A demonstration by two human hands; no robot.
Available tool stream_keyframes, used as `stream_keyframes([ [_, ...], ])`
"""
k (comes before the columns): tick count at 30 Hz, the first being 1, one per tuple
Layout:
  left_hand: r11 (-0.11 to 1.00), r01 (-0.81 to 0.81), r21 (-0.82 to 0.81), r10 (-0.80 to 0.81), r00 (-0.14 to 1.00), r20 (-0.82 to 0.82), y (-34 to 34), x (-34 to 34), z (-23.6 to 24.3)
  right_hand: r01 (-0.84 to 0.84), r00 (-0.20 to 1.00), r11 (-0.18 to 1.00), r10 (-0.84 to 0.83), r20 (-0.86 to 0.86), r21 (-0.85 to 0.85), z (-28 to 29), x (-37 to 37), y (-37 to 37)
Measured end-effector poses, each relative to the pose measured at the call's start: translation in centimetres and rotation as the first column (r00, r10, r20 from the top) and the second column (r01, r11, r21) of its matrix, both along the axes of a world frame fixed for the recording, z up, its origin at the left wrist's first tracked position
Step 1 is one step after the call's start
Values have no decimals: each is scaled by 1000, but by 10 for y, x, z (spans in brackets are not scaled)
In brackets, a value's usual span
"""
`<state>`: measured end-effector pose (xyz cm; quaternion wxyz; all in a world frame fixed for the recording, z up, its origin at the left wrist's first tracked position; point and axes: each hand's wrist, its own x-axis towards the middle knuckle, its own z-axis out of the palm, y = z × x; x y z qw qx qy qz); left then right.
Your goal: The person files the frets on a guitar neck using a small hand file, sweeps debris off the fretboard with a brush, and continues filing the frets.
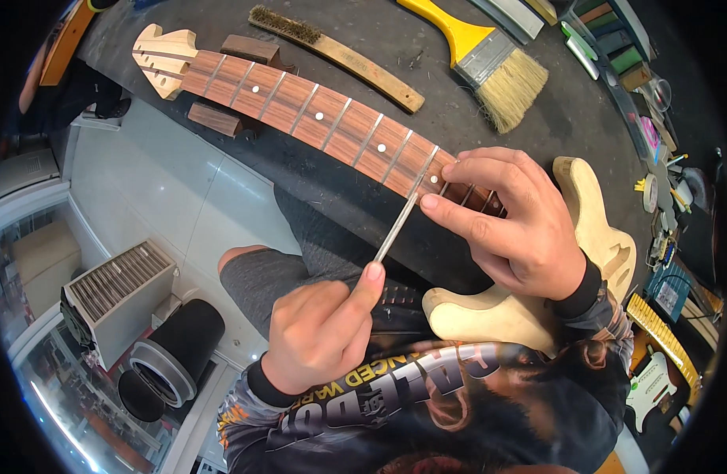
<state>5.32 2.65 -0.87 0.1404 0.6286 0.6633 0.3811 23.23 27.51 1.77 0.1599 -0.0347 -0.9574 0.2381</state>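
My left grip [324, 332] pinches a slim metal rod [394, 231] at the neck [349, 134], upper left to centre; my right grip [517, 221], loosely parted, touches it. Frets [304, 109] are seated; from here, I can't tell how many are worked.

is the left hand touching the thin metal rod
Touching. The head view shows it: a fingertip of the left hand lies against the lower end of the thin metal rod, with no gap between them.
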Motion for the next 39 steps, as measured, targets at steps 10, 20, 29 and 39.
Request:
stream_keyframes([
  [10,999,6,-52,-4,999,41,18,-3,7,12,1000,1000,-12,-7,0,-1,-1,2],
  [20,1000,-13,-20,15,998,60,30,0,5,51,998,998,-53,-47,-44,-9,-1,1],
  [29,998,-26,49,24,999,25,55,2,-3,49,998,999,-49,-33,-21,-3,-1,2],
  [39,995,-45,89,39,997,67,54,1,-7,44,999,999,-44,-25,-20,-4,-3,0],
])
